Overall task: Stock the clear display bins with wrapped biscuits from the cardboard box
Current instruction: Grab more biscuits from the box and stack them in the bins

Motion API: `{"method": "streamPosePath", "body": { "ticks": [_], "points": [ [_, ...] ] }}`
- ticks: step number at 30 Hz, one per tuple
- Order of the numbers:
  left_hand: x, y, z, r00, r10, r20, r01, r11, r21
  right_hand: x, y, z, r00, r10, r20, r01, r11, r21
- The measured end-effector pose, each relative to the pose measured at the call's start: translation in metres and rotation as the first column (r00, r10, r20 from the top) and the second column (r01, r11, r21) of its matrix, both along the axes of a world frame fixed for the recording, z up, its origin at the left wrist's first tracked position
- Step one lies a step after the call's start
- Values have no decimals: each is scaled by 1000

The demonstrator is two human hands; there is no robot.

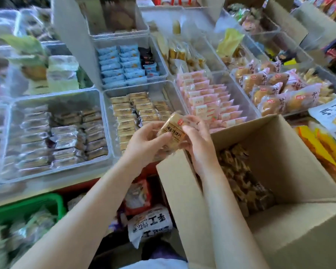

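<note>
Biscuit packet held over the cardboard box's (182, 191) far-left corner

Box still holds many packets, so plenty is left; left hand (145, 144) and right hand (197, 140) both grip one wrapped biscuit packet (173, 129); just beyond the box, the tan-biscuit bin (109, 121) is part filled.

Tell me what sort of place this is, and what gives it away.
Most likely a snack shop or a market stall. Clear display bins sit side by side, each filled with rows of one sort of wrapped snack. An open cardboard box of stock stands beside them, and both hands hold a wrapped biscuit pack over it.
</note>
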State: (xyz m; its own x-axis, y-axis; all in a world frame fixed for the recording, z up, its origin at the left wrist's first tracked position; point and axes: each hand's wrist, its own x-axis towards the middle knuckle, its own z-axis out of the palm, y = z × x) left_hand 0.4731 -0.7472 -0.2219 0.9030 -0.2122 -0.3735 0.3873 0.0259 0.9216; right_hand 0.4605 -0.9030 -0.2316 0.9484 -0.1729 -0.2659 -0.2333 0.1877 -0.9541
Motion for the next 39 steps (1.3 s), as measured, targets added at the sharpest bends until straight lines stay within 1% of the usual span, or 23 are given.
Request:
{"method": "streamPosePath", "body": {
  "ticks": [2, 4, 6, 8, 10, 11, 12, 13, 15, 17, 19, 22, 24, 25, 27, 29, 30, 33, 34, 36, 38, 39],
  "points": [
    [1, 51, -1, 993, 107, 52, -103, 992, -74, 5, 54, -3, 998, 50, -39, -51, 998, -28],
    [1, 110, -7, 983, 163, 79, -157, 985, -77, 10, 112, -9, 989, 140, -53, -144, 985, -98],
    [0, 177, -19, 976, 213, 55, -212, 977, -13, 15, 172, -17, 972, 225, -70, -233, 962, -143],
    [-2, 251, -34, 948, 316, 46, -319, 938, 137, 21, 232, -24, 947, 300, -114, -318, 924, -212],
    [-7, 331, -54, 907, 412, 90, -415, 837, 357, 31, 292, -36, 916, 366, -164, -400, 863, -309],
    [-11, 372, -67, 896, 427, 122, -425, 746, 512, 37, 322, -42, 902, 395, -173, -431, 826, -364],
    [-14, 410, -81, 901, 409, 145, -396, 638, 661, 44, 351, -49, 891, 421, -171, -453, 787, -419],
    [-17, 445, -94, 917, 370, 151, -344, 539, 769, 51, 380, -54, 879, 448, -162, -468, 750, -467],
    [-24, 497, -114, 949, 294, 112, -227, 393, 891, 69, 436, -63, 855, 495, -152, -486, 667, -565],
    [-29, 528, -129, 971, 234, 38, -113, 315, 942, 90, 488, -71, 830, 539, -144, -481, 560, -674],
    [-32, 541, -136, 980, 198, -32, -32, 310, 950, 114, 535, -82, 811, 568, -140, -458, 467, -756],
    [-34, 544, -143, 993, 113, 38, -72, 311, 948, 143, 593, -100, 792, 597, -128, -415, 371, -831],
    [-35, 546, -149, 991, 109, 78, -108, 308, 945, 153, 620, -115, 765, 629, -135, -383, 277, -881],
    [-35, 546, -150, 989, 108, 99, -127, 305, 944, 157, 629, -123, 746, 650, -149, -363, 209, -908],
    [-34, 545, -149, 989, 95, 114, -137, 304, 943, 161, 635, -142, 692, 692, -205, -319, 39, -947],
    [-35, 546, -150, 989, 90, 120, -142, 302, 943, 159, 637, -163, 622, 729, -287, -269, -146, -952],
    [-35, 546, -150, 988, 91, 125, -147, 300, 942, 157, 636, -171, 599, 734, -320, -234, -222, -947],
    [-35, 548, -151, 987, 104, 125, -151, 307, 940, 153, 632, -179, 562, 733, -382, -141, -371, -918],
    [-35, 548, -151, 987, 106, 122, -150, 313, 938, 151, 631, -179, 546, 729, -412, -132, -411, -902],
    [-36, 547, -150, 986, 104, 127, -154, 317, 936, 147, 626, -176, 523, 721, -455, -165, -438, -884],
    [-37, 548, -149, 988, 110, 109, -140, 325, 935, 136, 614, -165, 497, 739, -454, -205, -409, -889],
    [-37, 549, -150, 989, 118, 84, -119, 333, 935, 127, 603, -157, 491, 765, -417, -225, -351, -909]
  ]
}}
